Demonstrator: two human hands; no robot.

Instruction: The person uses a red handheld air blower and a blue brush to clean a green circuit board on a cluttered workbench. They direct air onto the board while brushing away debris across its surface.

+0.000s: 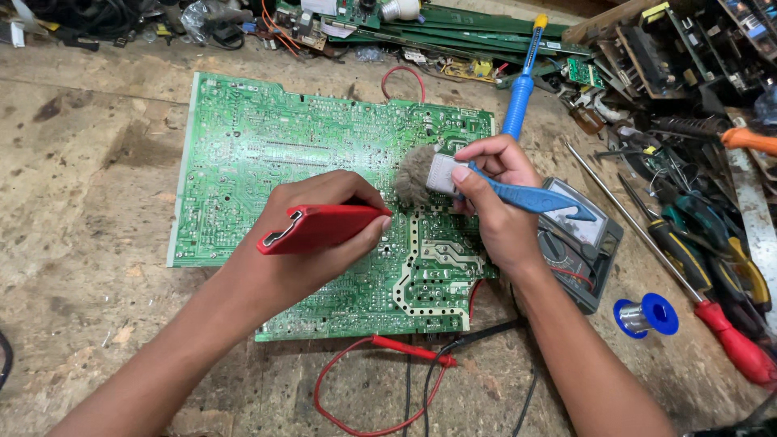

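A large green circuit board [275, 137] lies solder side up on the worn wooden bench. My left hand [312, 243] grips a flat red phone-like device [320, 226] held edge-on over the board's middle. My right hand [498, 194] holds a paintbrush with a blue handle [534, 198]; its grey bristles [414, 174] press on the board just right of the red device.
A multimeter [587, 243] sits under my right wrist, with its red probe [413, 350] and leads at the board's front edge. A blue soldering iron [520, 89] lies behind, a blue solder spool [647, 314] and screwdrivers [688, 259] on the right, circuit scrap along the back.
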